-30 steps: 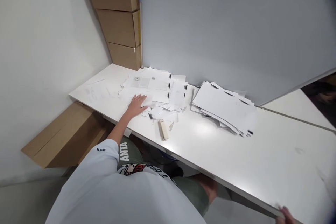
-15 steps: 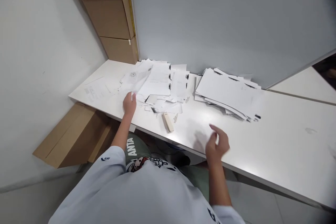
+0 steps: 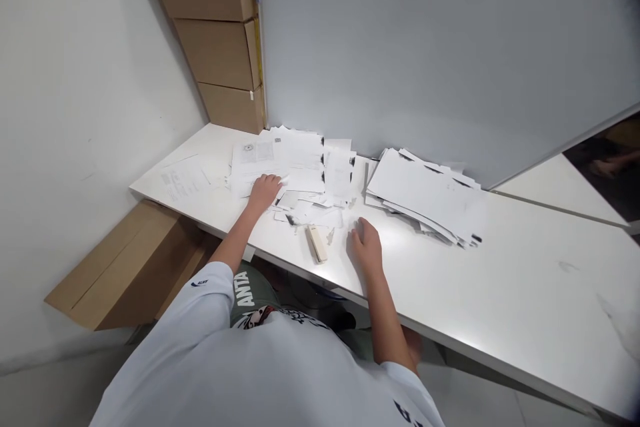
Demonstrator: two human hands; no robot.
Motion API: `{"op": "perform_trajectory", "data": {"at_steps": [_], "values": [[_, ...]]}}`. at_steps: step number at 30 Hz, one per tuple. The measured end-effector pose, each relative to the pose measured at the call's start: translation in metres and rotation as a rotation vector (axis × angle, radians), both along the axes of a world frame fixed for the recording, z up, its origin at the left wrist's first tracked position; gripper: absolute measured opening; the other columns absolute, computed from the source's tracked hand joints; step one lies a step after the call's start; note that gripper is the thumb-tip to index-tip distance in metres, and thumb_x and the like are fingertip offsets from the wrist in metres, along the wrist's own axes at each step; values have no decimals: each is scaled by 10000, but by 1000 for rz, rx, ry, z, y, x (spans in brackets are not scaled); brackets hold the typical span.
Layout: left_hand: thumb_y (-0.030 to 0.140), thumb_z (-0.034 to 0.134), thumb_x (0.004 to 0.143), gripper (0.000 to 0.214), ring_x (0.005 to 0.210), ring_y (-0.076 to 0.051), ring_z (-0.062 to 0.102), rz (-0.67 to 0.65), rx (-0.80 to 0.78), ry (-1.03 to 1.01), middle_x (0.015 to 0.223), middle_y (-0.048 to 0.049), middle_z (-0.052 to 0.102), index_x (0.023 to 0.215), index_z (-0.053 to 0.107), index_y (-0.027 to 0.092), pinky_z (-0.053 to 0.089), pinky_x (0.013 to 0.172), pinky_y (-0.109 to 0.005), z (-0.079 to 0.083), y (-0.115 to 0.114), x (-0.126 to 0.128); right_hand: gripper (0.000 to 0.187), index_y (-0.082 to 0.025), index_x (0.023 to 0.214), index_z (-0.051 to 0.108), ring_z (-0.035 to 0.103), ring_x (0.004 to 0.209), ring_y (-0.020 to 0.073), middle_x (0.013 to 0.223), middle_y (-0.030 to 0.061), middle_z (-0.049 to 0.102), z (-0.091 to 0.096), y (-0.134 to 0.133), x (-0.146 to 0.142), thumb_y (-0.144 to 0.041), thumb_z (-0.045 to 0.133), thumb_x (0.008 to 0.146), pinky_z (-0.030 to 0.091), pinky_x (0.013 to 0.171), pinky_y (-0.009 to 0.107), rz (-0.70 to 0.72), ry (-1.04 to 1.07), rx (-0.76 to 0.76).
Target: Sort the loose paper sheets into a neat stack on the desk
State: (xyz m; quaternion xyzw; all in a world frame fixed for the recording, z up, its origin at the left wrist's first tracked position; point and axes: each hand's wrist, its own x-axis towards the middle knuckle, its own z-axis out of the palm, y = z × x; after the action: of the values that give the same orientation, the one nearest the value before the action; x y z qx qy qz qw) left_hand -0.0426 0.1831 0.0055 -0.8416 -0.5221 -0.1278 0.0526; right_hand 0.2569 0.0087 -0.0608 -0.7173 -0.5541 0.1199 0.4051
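Note:
My left hand lies palm down, fingers stretched out, on the lower edge of a printed sheet with a round emblem. Next to that sheet, white papers with black-smudged right edges lie in a spread pile. My right hand rests low over the table, loosely curled, thumb apart from the fingers; I see nothing held in it. Between the hands lies a cream oblong tool, possibly a stapler. Torn paper pieces lie just beyond it.
A thick, uneven stack of white sheets sits against the grey panel. Cardboard boxes are piled at the back left. An open cardboard box stands below the left end of the white table.
My left hand has moved right, from the sheet's edge onto the paper, and the tilted sheet now lies flat. My right hand has moved left and away from me, towards the scraps.

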Motion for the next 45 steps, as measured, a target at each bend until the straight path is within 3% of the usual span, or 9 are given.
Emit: {"op": "perform_trajectory", "data": {"at_steps": [13,19,21,25,28,33,38,41,45], "values": [[451,501,948,542,1088,-317,506,-93,-94,259,1227,-178,571,1393,452,147,430,804,-349,30,7,17,453,-159,1264,555,508,1235,307,1289,163,597,7,8,-1,-333,406,873,385,1055,544,58,-87,10],[141,307,974,589,991,-279,563,-25,-31,280,1049,-171,621,1551,188,146,451,770,-338,23,5,23,434,-157,1225,576,515,1211,302,1268,157,609,6,11,0,-331,412,863,392,1046,522,51,-87,20],[54,304,925,641,960,-255,577,11,-19,222,1016,-148,632,1549,206,157,455,764,-323,21,5,22,427,-162,1215,579,520,1197,301,1261,153,613,5,12,0,-331,417,858,393,1040,522,39,-73,24],[54,361,885,640,926,-242,605,74,40,63,974,-121,659,1516,315,154,465,757,-315,23,-3,16,418,-167,1192,591,531,1175,302,1244,149,624,7,13,-1,-330,421,847,402,1025,519,27,-40,34],[56,386,868,613,962,-251,621,121,110,-75,996,-119,686,1474,395,145,482,774,-324,22,-30,8,406,-170,1164,607,553,1143,297,1210,142,643,11,12,-1,-349,418,852,413,1012,513,27,1,45],[-5,426,780,634,1039,-267,634,237,169,-248,1115,-117,703,1393,504,139,508,890,-365,0,-112,-12,376,-186,1088,643,594,1084,275,1126,125,680,19,6,0,-381,395,884,436,984,486,38,109,79],[1,407,783,637,1188,-290,602,351,23,-326,1262,-83,662,1372,544,201,508,1011,-441,-19,-184,-18,337,-207,1022,660,613,1058,264,1068,101,703,36,6,-20,-385,403,897,395,1040,497,157,133,64],[24,391,808,668,1277,-314,551,303,-88,-361,1340,-56,620,1430,488,247,512,1029,-489,-22,-203,-13,352,-228,1093,650,615,1085,255,1101,78,704,50,10,-51,-414,404,922,306,1122,511,339,121,16],[31,338,864,714,1344,-304,492,157,-90,-387,1420,-50,556,1534,299,275,509,1043,-502,-24,-207,-13,433,-235,1230,602,611,1097,257,1212,90,662,60,18,-92,-475,445,906,442,1003,458,439,269,-96]]}}
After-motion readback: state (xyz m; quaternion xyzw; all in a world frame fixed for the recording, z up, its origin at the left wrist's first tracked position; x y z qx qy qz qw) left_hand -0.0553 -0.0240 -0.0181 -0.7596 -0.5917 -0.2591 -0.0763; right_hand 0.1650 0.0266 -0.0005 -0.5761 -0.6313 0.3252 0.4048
